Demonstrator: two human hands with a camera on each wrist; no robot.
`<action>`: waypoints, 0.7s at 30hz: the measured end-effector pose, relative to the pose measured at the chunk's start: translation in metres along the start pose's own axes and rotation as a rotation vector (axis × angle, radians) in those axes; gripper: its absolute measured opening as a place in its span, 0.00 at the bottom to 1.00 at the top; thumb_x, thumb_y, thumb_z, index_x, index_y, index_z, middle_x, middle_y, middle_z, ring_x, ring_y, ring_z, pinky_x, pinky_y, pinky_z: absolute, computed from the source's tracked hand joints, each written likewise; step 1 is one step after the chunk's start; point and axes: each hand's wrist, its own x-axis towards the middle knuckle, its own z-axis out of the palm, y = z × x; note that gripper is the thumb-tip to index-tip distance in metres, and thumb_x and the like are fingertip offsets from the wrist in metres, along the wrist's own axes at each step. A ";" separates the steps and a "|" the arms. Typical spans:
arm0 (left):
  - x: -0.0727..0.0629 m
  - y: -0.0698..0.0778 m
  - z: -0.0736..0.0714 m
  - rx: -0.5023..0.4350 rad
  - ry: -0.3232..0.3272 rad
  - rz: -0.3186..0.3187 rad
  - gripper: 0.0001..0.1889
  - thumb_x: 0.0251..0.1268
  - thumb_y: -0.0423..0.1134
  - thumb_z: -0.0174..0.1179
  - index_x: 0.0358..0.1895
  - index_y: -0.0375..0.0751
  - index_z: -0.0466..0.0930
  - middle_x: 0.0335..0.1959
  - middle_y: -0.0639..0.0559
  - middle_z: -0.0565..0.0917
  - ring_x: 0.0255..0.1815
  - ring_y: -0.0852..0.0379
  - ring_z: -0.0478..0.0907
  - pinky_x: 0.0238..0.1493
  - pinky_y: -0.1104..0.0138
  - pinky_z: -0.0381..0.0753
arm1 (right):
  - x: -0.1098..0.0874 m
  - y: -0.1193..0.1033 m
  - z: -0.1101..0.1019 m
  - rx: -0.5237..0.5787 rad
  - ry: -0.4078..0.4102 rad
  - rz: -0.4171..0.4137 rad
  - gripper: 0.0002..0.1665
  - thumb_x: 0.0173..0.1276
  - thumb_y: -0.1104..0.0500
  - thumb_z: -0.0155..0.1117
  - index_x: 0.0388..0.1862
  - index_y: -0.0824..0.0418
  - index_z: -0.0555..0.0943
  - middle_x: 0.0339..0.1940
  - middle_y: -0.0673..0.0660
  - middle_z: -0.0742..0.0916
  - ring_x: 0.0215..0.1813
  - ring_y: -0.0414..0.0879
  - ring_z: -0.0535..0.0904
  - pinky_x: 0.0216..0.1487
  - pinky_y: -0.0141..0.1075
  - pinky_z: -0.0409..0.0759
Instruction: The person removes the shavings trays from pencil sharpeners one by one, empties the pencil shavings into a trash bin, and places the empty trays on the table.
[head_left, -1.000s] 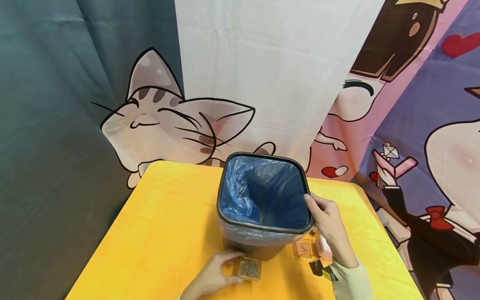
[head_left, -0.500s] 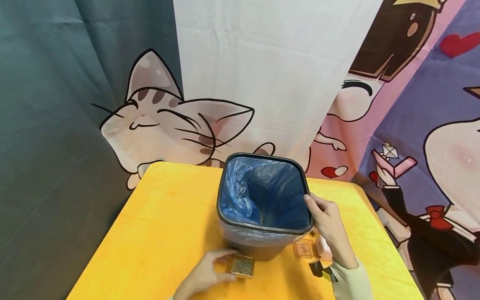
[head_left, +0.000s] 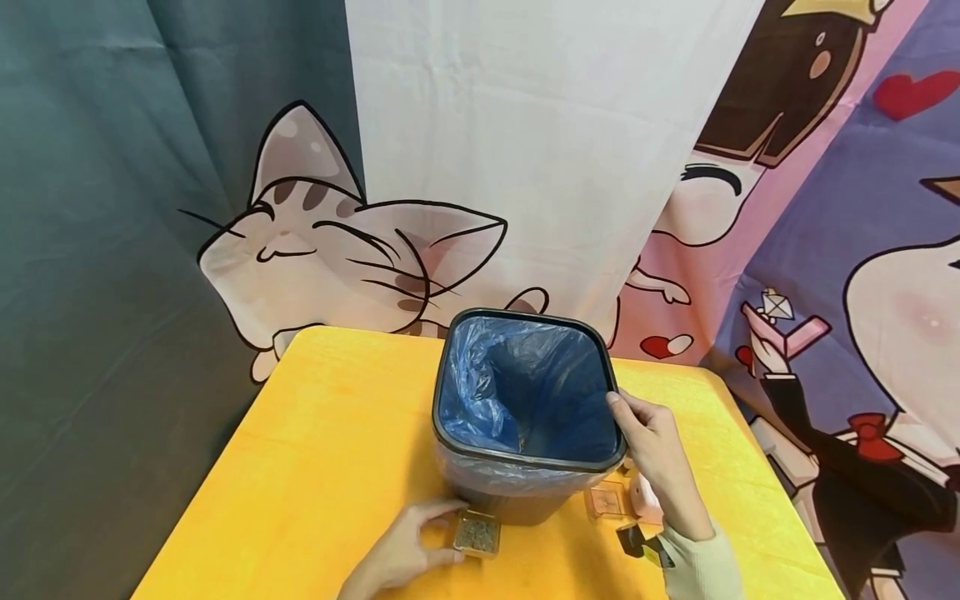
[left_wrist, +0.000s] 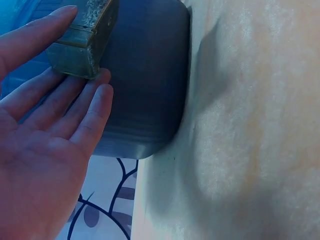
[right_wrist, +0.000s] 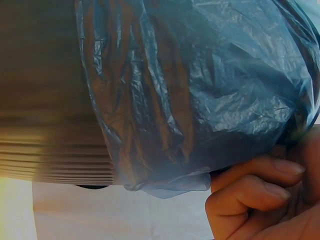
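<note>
A black trash bin (head_left: 517, 502) lined with a blue plastic bag (head_left: 480, 392) stands tilted toward me on the yellow table. My right hand (head_left: 660, 442) grips the right side of its rim, thumb on top; in the right wrist view, fingers (right_wrist: 250, 192) curl beside the bag's folded-over edge. My left hand (head_left: 401, 542) pinches a small clear plastic box (head_left: 477, 533) between thumb and fingers, just in front of the bin's base. Grey, crumbly bits fill the box. The left wrist view shows the box (left_wrist: 75, 55) close against the bin's dark side.
Right of the bin, partly behind my right forearm, lie an orange see-through box (head_left: 608, 500), a pale pink object (head_left: 645, 498) and a small black piece (head_left: 631, 540). Printed cloth (head_left: 555, 167) hangs behind the yellow table (head_left: 322, 450).
My left hand has moved a little to the left with the small clear box, and the box has turned slightly. My right hand stays on the bin's rim.
</note>
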 end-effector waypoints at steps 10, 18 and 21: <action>-0.003 0.000 -0.010 -0.120 -0.054 -0.052 0.31 0.50 0.46 0.67 0.59 0.41 0.72 0.56 0.45 0.77 0.56 0.51 0.74 0.59 0.56 0.70 | 0.000 0.000 0.000 0.049 -0.001 0.031 0.26 0.70 0.52 0.52 0.59 0.68 0.73 0.46 0.69 0.82 0.36 0.38 0.82 0.35 0.30 0.81; -0.003 -0.002 -0.019 -0.193 -0.062 -0.011 0.31 0.51 0.43 0.67 0.59 0.34 0.71 0.56 0.40 0.75 0.56 0.51 0.73 0.57 0.54 0.70 | 0.000 0.001 0.000 0.023 0.012 0.018 0.25 0.70 0.52 0.52 0.57 0.69 0.74 0.45 0.68 0.83 0.37 0.37 0.82 0.37 0.29 0.80; -0.004 -0.003 -0.020 -0.223 -0.060 -0.024 0.32 0.51 0.42 0.67 0.59 0.33 0.70 0.57 0.39 0.75 0.56 0.51 0.73 0.57 0.52 0.69 | 0.000 0.003 0.000 0.013 0.009 0.014 0.26 0.70 0.51 0.52 0.57 0.69 0.74 0.46 0.67 0.83 0.39 0.36 0.82 0.38 0.28 0.80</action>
